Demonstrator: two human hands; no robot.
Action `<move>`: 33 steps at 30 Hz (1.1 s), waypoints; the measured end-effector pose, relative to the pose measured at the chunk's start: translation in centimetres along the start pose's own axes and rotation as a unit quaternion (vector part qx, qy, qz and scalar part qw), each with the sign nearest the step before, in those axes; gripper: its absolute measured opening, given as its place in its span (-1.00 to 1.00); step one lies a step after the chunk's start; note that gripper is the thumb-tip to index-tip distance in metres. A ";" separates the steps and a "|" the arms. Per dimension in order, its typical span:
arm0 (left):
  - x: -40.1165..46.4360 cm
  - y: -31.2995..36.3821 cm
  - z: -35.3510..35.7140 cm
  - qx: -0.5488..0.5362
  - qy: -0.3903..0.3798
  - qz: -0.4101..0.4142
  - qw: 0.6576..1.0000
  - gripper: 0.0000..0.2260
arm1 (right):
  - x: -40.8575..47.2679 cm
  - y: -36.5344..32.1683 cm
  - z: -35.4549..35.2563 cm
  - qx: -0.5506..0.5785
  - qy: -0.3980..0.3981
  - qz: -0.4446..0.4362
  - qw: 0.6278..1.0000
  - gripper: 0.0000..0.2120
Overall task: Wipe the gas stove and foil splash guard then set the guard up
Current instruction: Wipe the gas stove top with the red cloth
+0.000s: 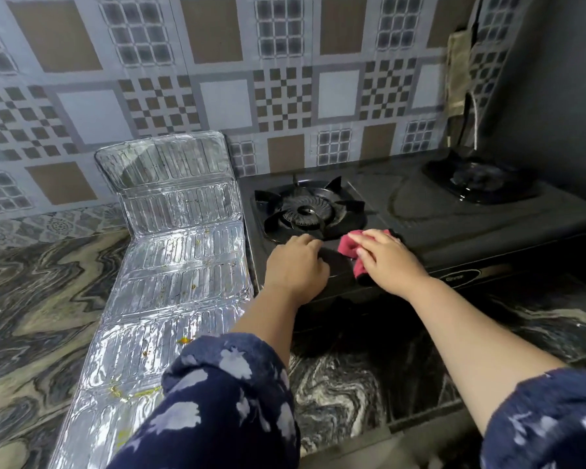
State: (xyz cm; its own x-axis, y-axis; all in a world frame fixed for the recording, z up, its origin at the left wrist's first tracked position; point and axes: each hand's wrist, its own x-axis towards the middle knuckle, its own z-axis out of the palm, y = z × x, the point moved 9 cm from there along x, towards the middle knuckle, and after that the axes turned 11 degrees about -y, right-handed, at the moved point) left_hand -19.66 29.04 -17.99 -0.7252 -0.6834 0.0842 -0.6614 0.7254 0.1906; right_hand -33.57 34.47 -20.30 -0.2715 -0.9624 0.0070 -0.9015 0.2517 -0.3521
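A black two-burner gas stove (430,211) stands on the marbled counter. My right hand (389,262) presses a pink cloth (351,247) flat on the stove's front left part, just below the left burner (307,211). My left hand (295,265) rests with curled fingers on the stove's front left corner, touching the edge of the burner's pan support. The foil splash guard (170,265) lies unfolded on the counter left of the stove, its far panel leaning up against the wall. Yellowish food stains dot its near panels.
The right burner (477,179) sits at the stove's far right, close to a dark side wall. A patterned tile wall (217,79) runs behind. The marbled counter (31,299) extends left of the foil and in front of the stove.
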 end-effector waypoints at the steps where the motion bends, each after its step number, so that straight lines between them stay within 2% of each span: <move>1: 0.2 0.6 0.6 -0.007 -0.007 0.016 1.000 -0.66 | 0.2 0.1 0.0 0.006 0.005 0.014 1.000 -0.64; 5: 0.4 0.7 1.6 -0.012 0.016 0.018 1.000 -0.67 | 0.2 -1.2 0.8 0.006 0.035 -0.002 0.999 -0.64; 8: 0.5 0.9 1.3 0.006 0.052 0.020 0.998 -0.71 | -0.4 0.8 0.4 0.025 0.042 -0.024 0.999 -0.65; 13: 0.4 1.4 1.2 0.018 0.094 0.018 0.995 -0.70 | 0.1 11.0 -2.2 -0.004 0.017 0.117 0.993 -0.59; 15: 0.4 1.3 1.3 0.025 0.095 0.009 0.995 -0.69 | 1.1 12.7 -2.5 -0.028 -0.011 0.167 0.985 -0.58; 17: 0.6 1.4 1.4 0.031 0.089 0.004 0.996 -0.69 | 2.5 11.2 -2.0 -0.038 -0.035 0.173 0.984 -0.58; 20: 1.3 1.9 1.4 0.030 0.078 -0.002 0.996 -0.71 | 3.6 5.7 -0.1 -0.031 -0.043 0.080 0.995 -0.59; 22: 2.2 3.0 1.5 0.010 0.074 0.006 0.997 -0.73 | 3.1 4.5 0.3 -0.014 -0.039 0.036 0.999 -0.59; 25: 4.5 6.2 2.1 -0.013 0.040 0.046 0.998 -0.72 | 2.0 7.6 -1.2 0.006 -0.026 0.031 0.999 -0.60; 33: 11.2 14.4 5.2 -0.042 -0.030 0.116 0.992 -0.61 | 1.1 20.5 -5.9 -0.008 -0.004 0.135 0.991 -0.59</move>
State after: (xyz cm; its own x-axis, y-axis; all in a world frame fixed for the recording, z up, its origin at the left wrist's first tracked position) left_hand -38.30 32.28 -19.40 -0.8676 -0.4913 0.0773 -0.4594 0.8513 0.2535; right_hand -54.31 39.13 -22.02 -0.5015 -0.8602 -0.0926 -0.8010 0.5021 -0.3259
